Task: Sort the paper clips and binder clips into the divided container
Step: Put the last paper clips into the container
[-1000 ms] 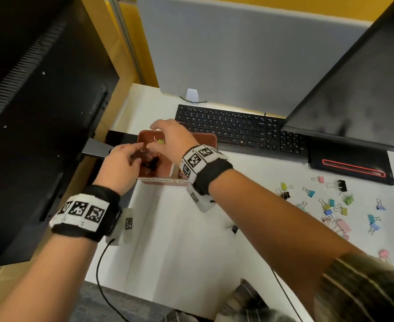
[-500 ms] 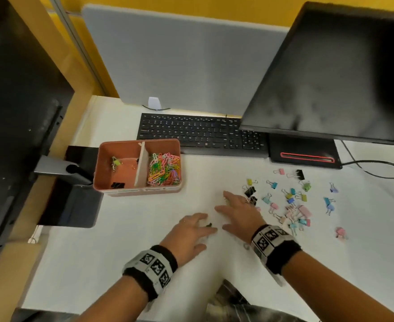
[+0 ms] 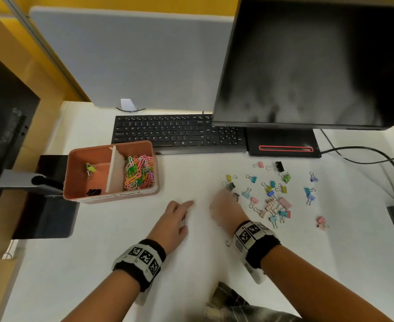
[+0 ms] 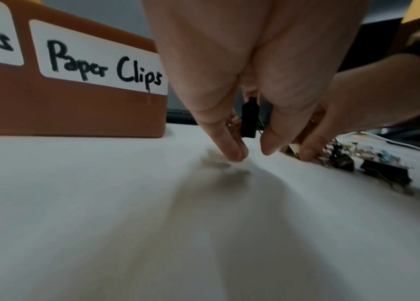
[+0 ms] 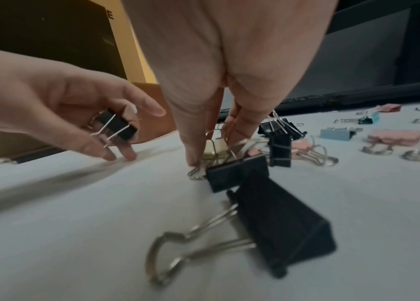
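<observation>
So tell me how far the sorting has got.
Done: the paper clips fill the container's right compartment; two binder clips lie in the left. In hand: the left hand holds a black binder clip; the right hand pinches a pale yellow one. Left: the scattered binder clips on the desk.

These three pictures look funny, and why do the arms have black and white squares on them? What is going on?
A person is tidying clips, and wears three small cameras: one on the head and one on each wrist, under those patterned bands. The head picture looks down at a white desk with a keyboard and a monitor. The other two pictures look along each hand at its fingers. An orange box has two halves: colourful paper clips fill the right one, and a few binder clips lie in the left. More binder clips are scattered on the desk. The left hand holds a black binder clip. The right hand is pinching a pale yellow clip on the desk.
</observation>
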`<state>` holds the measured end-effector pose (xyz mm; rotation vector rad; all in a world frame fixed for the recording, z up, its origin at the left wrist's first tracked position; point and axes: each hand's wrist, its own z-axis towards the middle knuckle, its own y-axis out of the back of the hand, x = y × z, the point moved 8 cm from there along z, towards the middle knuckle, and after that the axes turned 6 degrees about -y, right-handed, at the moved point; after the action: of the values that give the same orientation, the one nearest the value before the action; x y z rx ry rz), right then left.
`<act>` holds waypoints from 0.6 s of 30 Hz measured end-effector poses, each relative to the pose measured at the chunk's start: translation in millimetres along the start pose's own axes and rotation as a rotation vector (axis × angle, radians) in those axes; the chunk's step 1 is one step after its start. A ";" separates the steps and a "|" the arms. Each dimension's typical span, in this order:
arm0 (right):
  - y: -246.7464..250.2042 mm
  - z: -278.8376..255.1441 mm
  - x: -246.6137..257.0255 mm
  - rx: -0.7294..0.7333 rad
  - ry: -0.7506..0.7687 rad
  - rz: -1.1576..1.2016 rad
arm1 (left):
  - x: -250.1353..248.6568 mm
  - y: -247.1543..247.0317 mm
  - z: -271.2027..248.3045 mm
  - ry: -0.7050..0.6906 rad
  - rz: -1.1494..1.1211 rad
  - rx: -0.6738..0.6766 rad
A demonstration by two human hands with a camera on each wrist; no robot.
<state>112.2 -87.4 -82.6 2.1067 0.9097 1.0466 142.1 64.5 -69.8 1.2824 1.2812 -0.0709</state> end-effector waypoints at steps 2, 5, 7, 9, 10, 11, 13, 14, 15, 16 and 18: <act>-0.3 -3.3 -0.7 0.023 0.037 0.004 | -4.1 6.9 8.5 0.036 0.008 -0.045; 16.6 -8.9 -0.1 -0.017 0.120 0.088 | -15.4 8.6 21.6 0.045 -0.026 -0.079; 41.9 -14.7 -4.2 -0.102 0.153 0.163 | -26.3 3.6 29.5 0.024 -0.058 -0.084; 73.5 -21.8 -15.2 -0.196 0.141 0.233 | -38.8 -5.5 37.0 0.017 -0.099 -0.083; 88.0 -24.3 -23.1 -0.238 0.131 0.251 | -45.1 -9.9 41.5 0.017 -0.116 -0.094; 101.3 -26.5 -30.6 -0.271 0.124 0.247 | -51.5 -13.5 46.4 0.018 -0.132 -0.110; 118.9 -27.4 -47.3 -0.312 0.108 0.222 | -64.8 -20.0 60.1 0.006 -0.150 -0.145; 124.0 -26.7 -55.5 -0.322 0.099 0.215 | -70.6 -22.9 68.2 0.000 -0.152 -0.150; 126.9 -25.7 -63.4 -0.325 0.088 0.208 | -75.7 -26.0 76.6 0.001 -0.142 -0.144; 127.8 -24.6 -70.7 -0.326 0.078 0.200 | -77.7 -30.2 85.1 0.014 -0.124 -0.123; 126.0 -23.1 -81.0 -0.316 0.062 0.176 | -76.1 -41.5 100.4 0.053 -0.080 -0.051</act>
<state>94.7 -219.2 -9.6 1.9210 0.5504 1.2609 151.3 -67.8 -66.1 1.1960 1.3708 -0.0608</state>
